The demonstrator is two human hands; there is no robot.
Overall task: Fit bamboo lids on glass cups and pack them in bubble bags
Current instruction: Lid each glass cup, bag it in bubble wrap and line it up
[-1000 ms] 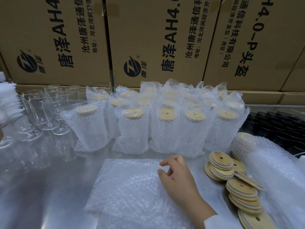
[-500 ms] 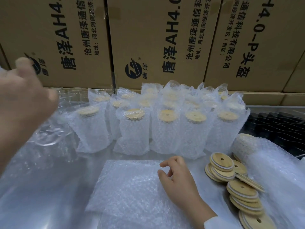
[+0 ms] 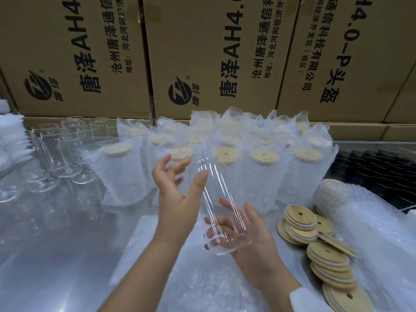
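The glass cup is in the air in front of the person, above the flat pile of bubble bags. It is tilted, so its mouth points away toward the packed cups and its base is toward the person. The right hand takes it from below: the palm is turned up and the fingers are bent around the base, so this hand grasps the cup. The left hand is at the upper part. Its thumb lies along the wall of the glass, and the other fingers are spread and half bent near the rim. The picture is blurred there, so I cannot tell if these fingers press the glass or are free of it.

I judge the cup to be light but stiff, smooth and easy to break. Thin clear glass can slip from the fingers, and the metal table below is hard. The safest hold seems to be around the lower body, with the palm under the base, which leaves the mouth free. The mouth has no lid yet. The loose bamboo lids lie in stacks just to the right of the bags, near the right hand, and I think a lid is best taken by its edge
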